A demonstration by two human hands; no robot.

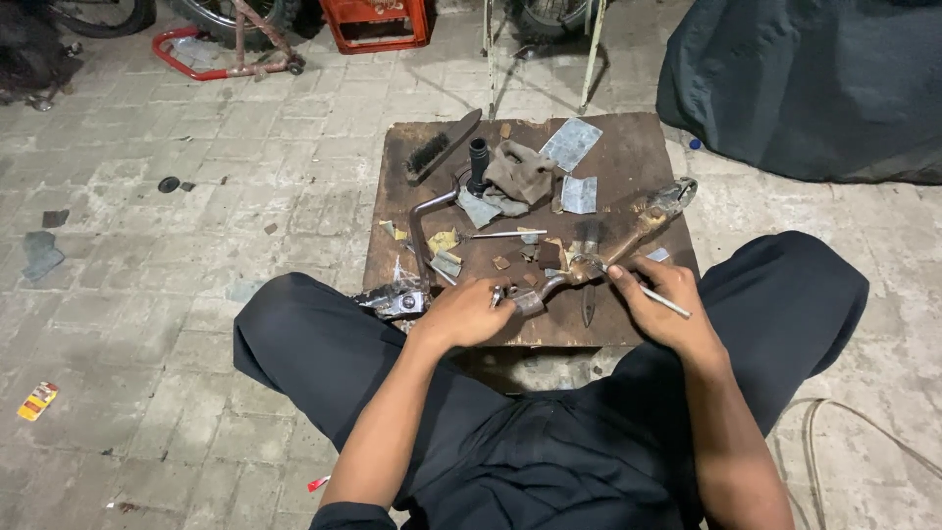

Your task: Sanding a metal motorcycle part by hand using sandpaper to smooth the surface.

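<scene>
Here the left hand [469,312] lay palm-down on the near edge of the brown board [628,147], fingers curled over the lower end of a rusty bent metal bar [618,240]; grip looked closed around that end, though the fingertips were partly hidden. The bar ran from the hand up and right across the board to a clamp-like head near the far right corner. The right hand [659,294] was pinched shut on a thin silvery rod [665,300], held like a pen between thumb and fingers, with its upper tip touching the bar just beside the left hand. The rod's free end stuck out lower right past the knuckles.

Just left of the left hand sat a dark metal part [394,300] at the board's corner, joined to a curved tube [422,221] rising toward a black grip [478,162]. A grey rag [520,172] lay mid-board, a black brush [437,147] at the far left edge, and scraps of sheet metal [572,142] near the far side. The person sat cross-legged on the paved floor [147,294].
</scene>
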